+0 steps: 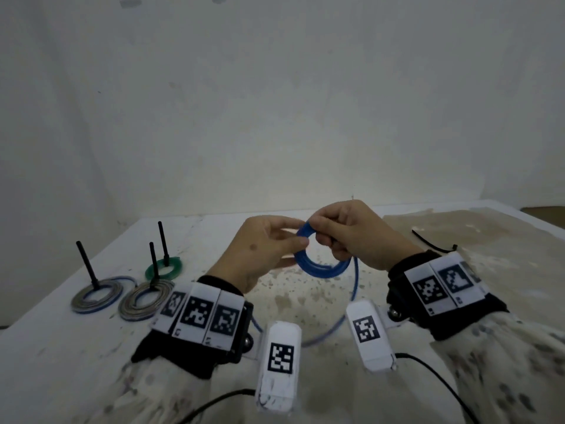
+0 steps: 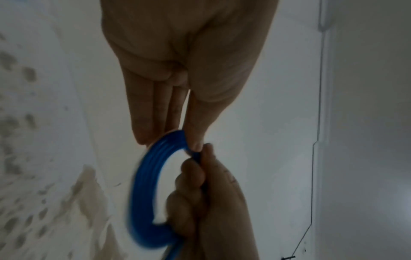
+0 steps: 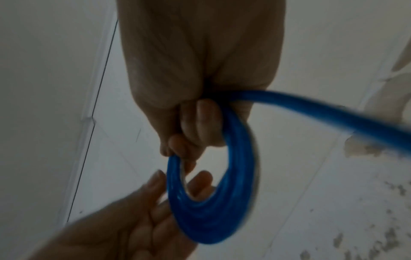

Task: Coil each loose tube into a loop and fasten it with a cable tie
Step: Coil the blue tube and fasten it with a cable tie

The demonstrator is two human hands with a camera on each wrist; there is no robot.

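A blue tube, wound into a small coil (image 1: 318,268), hangs in the air above the table between both hands. My left hand (image 1: 297,237) pinches the coil's left side between thumb and fingers; the left wrist view shows that pinch at the top of the coil (image 2: 144,176). My right hand (image 1: 328,240) grips the coil's right side with curled fingers (image 3: 193,135). The loose tail (image 1: 354,286) runs out of the right fist (image 3: 333,114) and curves down over the table toward me. A black cable tie (image 1: 434,243) lies on the table to the right.
Three tied coils lie at the left of the white, stained table (image 1: 61,347): two grey-blue ones (image 1: 96,296) (image 1: 143,299) and a green one (image 1: 163,267), each with a black tie tail standing upright. A white wall stands close behind the table.
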